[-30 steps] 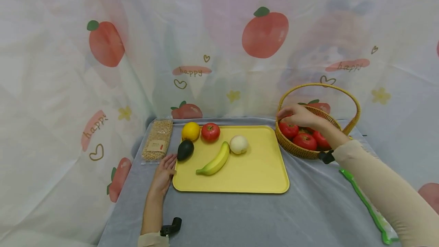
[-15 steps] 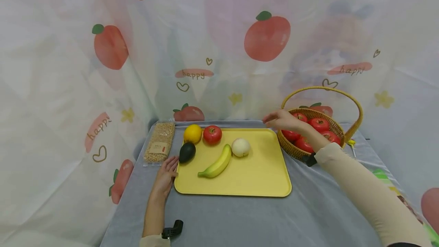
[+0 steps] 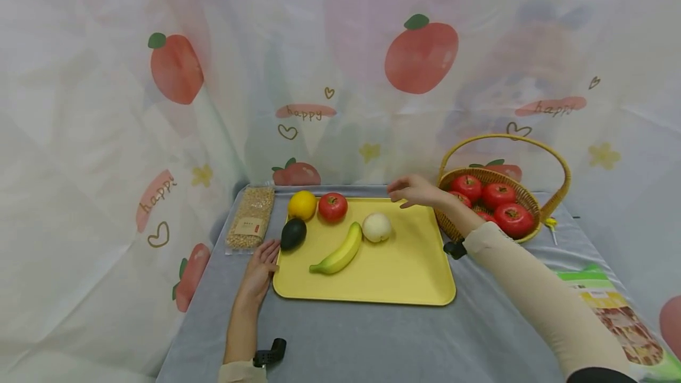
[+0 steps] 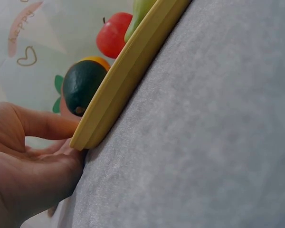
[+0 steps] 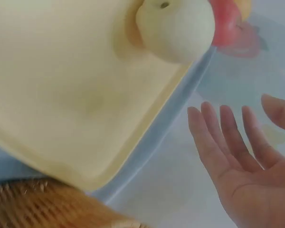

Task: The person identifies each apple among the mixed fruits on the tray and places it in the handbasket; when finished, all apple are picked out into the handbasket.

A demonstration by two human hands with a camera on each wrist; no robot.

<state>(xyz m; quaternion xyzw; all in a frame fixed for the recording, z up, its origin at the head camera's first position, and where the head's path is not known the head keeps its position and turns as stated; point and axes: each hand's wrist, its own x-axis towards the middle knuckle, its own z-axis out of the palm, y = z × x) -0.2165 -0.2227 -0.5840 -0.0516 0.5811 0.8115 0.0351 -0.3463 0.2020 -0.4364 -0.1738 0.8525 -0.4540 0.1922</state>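
Note:
A yellow tray [image 3: 404, 270] lies on the grey cloth, bearing a dark green avocado [image 3: 293, 234], a yellow lemon-like fruit [image 3: 302, 205], a tomato [image 3: 333, 207], a banana [image 3: 340, 252] and a round pale fruit [image 3: 376, 227]. My left hand [image 3: 258, 270] holds the tray's left edge; in the left wrist view a digit overlaps the rim [image 4: 116, 80] near the avocado [image 4: 83, 85]. Over the tray's back right edge hovers my right hand [image 3: 417, 191], fingers spread and nothing in them. The pale fruit [image 5: 178, 28] is apart from that hand [image 5: 256, 166].
A wicker basket [image 3: 447, 226] with several tomatoes [image 3: 514, 220] stands right of the tray, its handle arching up. A bag of grains [image 3: 250, 217] lies at the left. At the right are a printed green-edged package [image 3: 617, 312] and a small yellow item [image 3: 551, 224]. A patterned curtain backs the table.
My right hand has moved left, out from over the basket to above the tray's back edge, uncovering the tomatoes and the package. The left hand stays at the tray's edge.

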